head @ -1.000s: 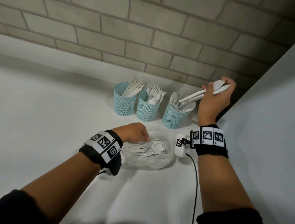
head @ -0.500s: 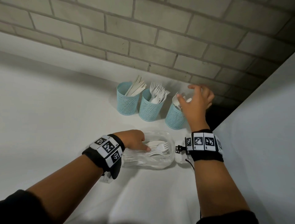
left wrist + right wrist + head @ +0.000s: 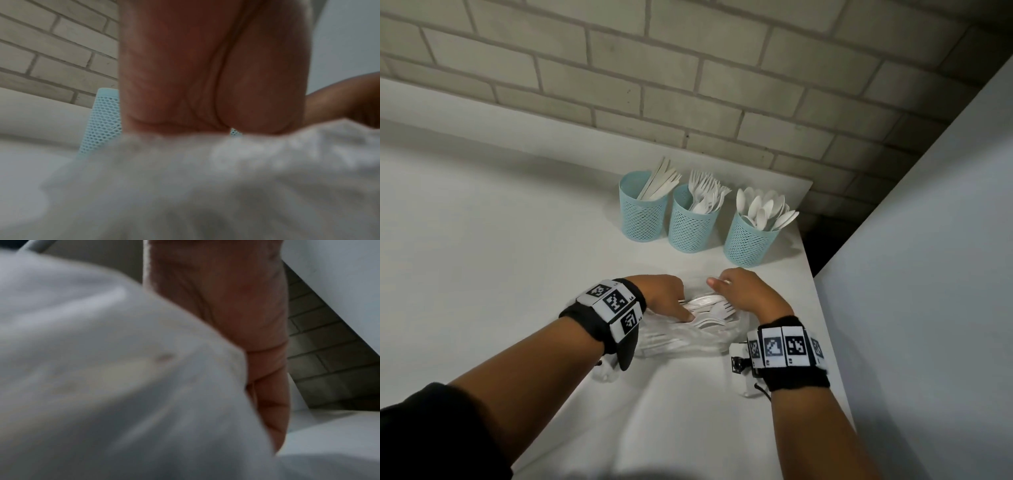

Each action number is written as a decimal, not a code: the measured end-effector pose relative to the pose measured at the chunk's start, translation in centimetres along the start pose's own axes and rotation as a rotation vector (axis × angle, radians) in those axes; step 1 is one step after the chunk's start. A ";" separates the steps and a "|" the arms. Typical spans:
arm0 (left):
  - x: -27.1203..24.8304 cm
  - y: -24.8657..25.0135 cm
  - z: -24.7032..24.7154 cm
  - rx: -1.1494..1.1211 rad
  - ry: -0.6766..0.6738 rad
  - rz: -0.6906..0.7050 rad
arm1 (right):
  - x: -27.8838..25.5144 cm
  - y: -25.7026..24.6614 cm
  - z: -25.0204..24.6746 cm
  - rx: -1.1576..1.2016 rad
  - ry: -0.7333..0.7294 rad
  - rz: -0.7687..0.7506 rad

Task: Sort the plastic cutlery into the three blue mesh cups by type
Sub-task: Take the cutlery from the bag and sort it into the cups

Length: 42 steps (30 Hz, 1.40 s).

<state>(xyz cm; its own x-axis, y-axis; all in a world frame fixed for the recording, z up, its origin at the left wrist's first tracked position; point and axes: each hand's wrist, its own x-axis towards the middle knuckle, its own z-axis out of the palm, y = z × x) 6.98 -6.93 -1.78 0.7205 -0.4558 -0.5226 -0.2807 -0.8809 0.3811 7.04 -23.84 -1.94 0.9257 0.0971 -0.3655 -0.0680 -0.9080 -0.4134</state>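
Three blue mesh cups stand in a row at the back: knives cup (image 3: 642,219), forks cup (image 3: 690,229), spoons cup (image 3: 748,245). In front lies a clear plastic bag (image 3: 688,342) with white forks (image 3: 717,313) showing in it. My left hand (image 3: 674,301) grips the bag at its left side, thumb lying on the pile. My right hand (image 3: 726,287) has curled fingers reaching down onto the bag's far right side; whether it holds anything is hidden. Both wrist views are blurred: palm (image 3: 205,73) and palm (image 3: 226,296) above the bag (image 3: 205,178), one cup (image 3: 102,121) behind.
A brick wall (image 3: 688,85) runs behind the cups. A pale panel (image 3: 928,274) rises at the right past the table's right edge (image 3: 811,274), with a dark gap beside the spoons cup. A small white device (image 3: 738,359) with a cable hangs by my right wrist.
My right hand dropped its spoons into the right cup, then came back down to the bag. The left hand stayed at the bag.
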 end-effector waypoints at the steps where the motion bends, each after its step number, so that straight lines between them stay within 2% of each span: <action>1: -0.1 0.0 0.1 0.010 0.003 0.008 | 0.1 0.0 -0.1 0.012 0.022 -0.004; 6: -0.4 0.2 0.4 0.057 0.109 0.061 | 0.3 0.1 -0.2 0.115 0.175 0.002; 10: -0.4 -0.3 0.7 0.059 0.176 0.104 | 0.4 0.1 -0.1 0.227 0.221 0.016; 16: -0.4 -0.6 0.7 0.006 0.185 0.130 | 0.2 0.2 0.1 0.357 0.251 0.058; 20: -0.4 -1.2 -0.1 -0.160 0.214 0.160 | 0.2 0.5 0.1 0.413 0.257 0.078; 24: -0.5 -2.1 -0.6 -0.310 0.181 0.167 | -0.2 0.5 -0.5 0.569 0.253 0.098; 27: -0.8 -2.3 -1.0 -0.578 0.171 0.250 | -0.3 0.1 -1.1 0.663 0.303 0.077; 30: -1.0 -2.1 -1.6 -0.827 0.214 0.284 | -0.5 -0.9 -1.7 0.810 0.386 -0.010; 33: -1.1 -1.6 -2.3 -0.999 0.227 0.316 | -0.6 -2.3 -2.5 1.002 0.260 -0.138; 35: -0.9 -1.2 -2.5 -1.127 0.223 0.308 | -0.5 -3.3 -2.5 1.039 0.178 -0.188; 39: -0.5 -0.8 -2.5 -1.257 0.275 0.263 | 0.1 -4.3 -2.3 1.052 0.249 -0.216; 42: -0.6 -1.2 -2.4 -1.361 0.247 0.240 | 0.3 -4.5 -2.4 1.212 0.178 -0.221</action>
<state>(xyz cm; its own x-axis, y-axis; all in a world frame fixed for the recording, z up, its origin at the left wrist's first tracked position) 8.44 -5.35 -0.09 0.8747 -0.4161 -0.2485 0.3122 0.0914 0.9456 8.55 -20.73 1.83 0.9921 0.0574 -0.1113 -0.1162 0.0909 -0.9891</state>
